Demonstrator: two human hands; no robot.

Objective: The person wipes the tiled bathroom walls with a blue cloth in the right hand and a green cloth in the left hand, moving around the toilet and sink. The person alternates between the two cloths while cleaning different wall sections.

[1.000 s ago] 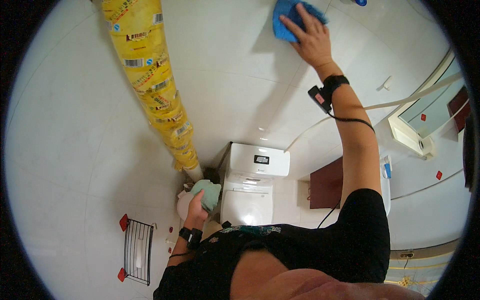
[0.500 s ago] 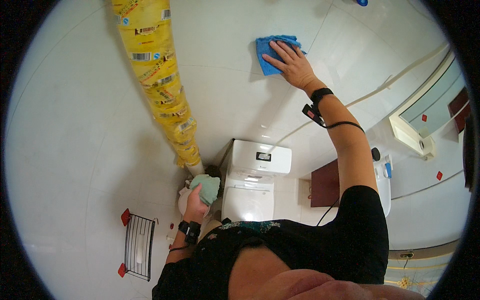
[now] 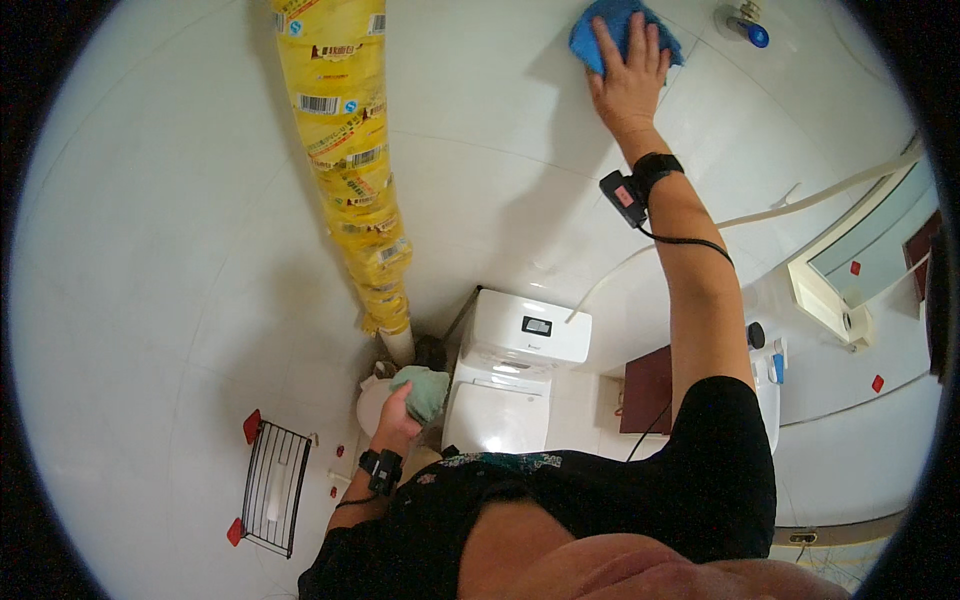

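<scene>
High on the white tiled wall, my right hand point(image 3: 628, 88) holds a folded blue cloth point(image 3: 594, 30) flat against the tiles. Its fingers are spread over the cloth, and the arm is stretched up and forward. Low at the left, my left hand point(image 3: 398, 418) is closed around a bunched pale green cloth point(image 3: 424, 392). That hand is near the foot of a pipe point(image 3: 352, 165) wrapped in yellow printed plastic. Each wrist wears a black band with a small device and a cable.
A white toilet point(image 3: 498, 410) stands below, its lid down. A black wire rack point(image 3: 277, 488) with red mounts hangs at left. A tap with a blue knob point(image 3: 756, 36) juts from the wall at upper right. A pale hose point(image 3: 775, 212) crosses toward a mirror point(image 3: 870, 245).
My right hand has slid the blue cloth up and to the right along the wall. The view has shifted, bringing the tap further in. My left hand still grips the green cloth.
</scene>
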